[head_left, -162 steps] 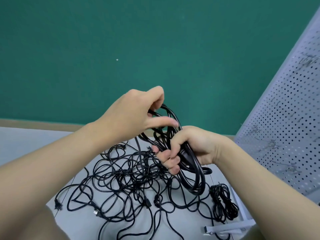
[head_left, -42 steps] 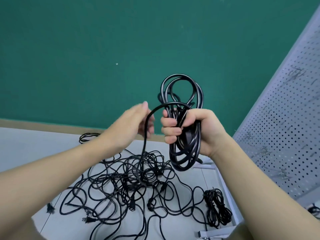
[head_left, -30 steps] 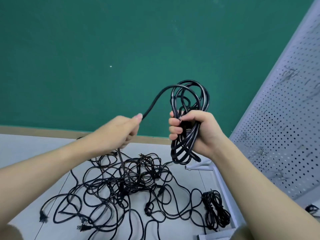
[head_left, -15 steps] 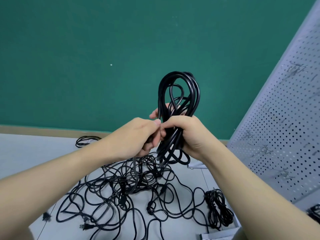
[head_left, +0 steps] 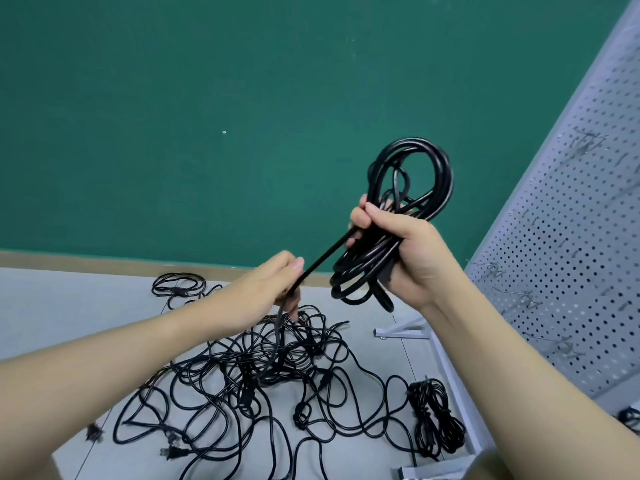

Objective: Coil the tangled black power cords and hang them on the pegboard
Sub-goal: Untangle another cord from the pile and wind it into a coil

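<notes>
No writing, label, brand, number or sign can be read anywhere in the head view. The black cords [head_left: 408,216], the green wall [head_left: 207,98] and the white pegboard [head_left: 571,237] all show plain surfaces with no lettering. The plugs [head_left: 171,452] lying on the floor are too small to show any marking.

My right hand [head_left: 407,252] hides the glossy black coiled cord's [head_left: 412,174] middle (plug indistinct); white perforated metal pegboard [head_left: 568,216] runs off-frame.

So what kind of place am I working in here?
Likely a workshop or storage room: a white perforated pegboard with wire hooks, a plain green wall, and tangled cords on a grey floor.
</notes>
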